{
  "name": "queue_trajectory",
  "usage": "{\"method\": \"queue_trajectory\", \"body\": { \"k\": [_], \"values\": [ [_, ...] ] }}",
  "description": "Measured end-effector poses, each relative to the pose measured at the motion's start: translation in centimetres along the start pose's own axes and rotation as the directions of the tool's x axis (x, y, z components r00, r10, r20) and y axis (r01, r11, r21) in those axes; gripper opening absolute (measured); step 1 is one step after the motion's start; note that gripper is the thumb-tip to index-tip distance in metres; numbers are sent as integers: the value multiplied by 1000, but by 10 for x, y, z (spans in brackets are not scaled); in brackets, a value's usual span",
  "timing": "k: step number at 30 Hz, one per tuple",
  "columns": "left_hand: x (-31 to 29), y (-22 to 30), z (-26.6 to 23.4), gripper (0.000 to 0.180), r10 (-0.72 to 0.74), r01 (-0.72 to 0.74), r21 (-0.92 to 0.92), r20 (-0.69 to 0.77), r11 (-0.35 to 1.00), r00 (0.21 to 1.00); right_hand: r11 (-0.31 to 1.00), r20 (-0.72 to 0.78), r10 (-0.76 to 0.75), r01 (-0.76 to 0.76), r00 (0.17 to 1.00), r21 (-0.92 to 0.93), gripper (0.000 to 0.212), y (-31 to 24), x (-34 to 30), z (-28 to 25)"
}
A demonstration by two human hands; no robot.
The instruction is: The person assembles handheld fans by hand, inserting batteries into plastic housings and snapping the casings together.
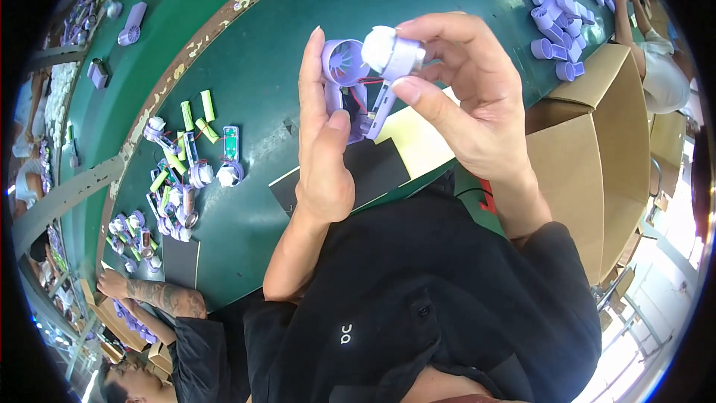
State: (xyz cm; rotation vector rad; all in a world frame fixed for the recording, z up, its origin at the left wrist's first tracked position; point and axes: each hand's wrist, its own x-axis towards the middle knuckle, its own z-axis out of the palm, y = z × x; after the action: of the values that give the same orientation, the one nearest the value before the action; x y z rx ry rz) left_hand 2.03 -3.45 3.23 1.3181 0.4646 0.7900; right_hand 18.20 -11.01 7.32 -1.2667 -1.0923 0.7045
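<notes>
Above the green table, my left hand (322,164) is closed around a purple handheld-fan shell (344,62), its slatted round head facing up. My right hand (485,97) pinches the matching fan half (391,56) between thumb and fingers; a white rounded part sits in its head. The two halves are apart at their heads and close together at the handle ends. Red wires (363,80) run between them. My left fingers hide part of the shell's handle. Below the hands lie a black sheet (365,175) and a pale yellow sheet (418,138).
Several half-built fans (200,174) and light-green battery cells (207,106) lie on the left. Purple shells (556,15) are heaped at the far right. An open cardboard box (570,172) stands right. Beyond the chipped table edge runs a green belt (168,11). A co-worker's tattooed arm (160,295) reaches in at lower left.
</notes>
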Motion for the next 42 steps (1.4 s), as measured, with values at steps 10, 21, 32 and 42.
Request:
{"method": "queue_trajectory", "body": {
  "k": [10,21,32,42],
  "values": [
    [-3,1,8,83,-38,32,-91,-70,995,997,988,1,108,-107,994,-112,45,-15,9,6],
    [-4,-6,3,82,-7,4,-32,-87,999,996,989,70,104,-95,992,-115,42,-9,9,6],
    [-3,-10,1,86,-59,47,-120,-95,992,994,976,148,51,-17,988,-217,41,-11,14,-4],
    [-2,-9,4,89,-59,39,-147,-133,988,989,977,150,65,-32,987,-211,42,-11,16,-2]
  ]
}}
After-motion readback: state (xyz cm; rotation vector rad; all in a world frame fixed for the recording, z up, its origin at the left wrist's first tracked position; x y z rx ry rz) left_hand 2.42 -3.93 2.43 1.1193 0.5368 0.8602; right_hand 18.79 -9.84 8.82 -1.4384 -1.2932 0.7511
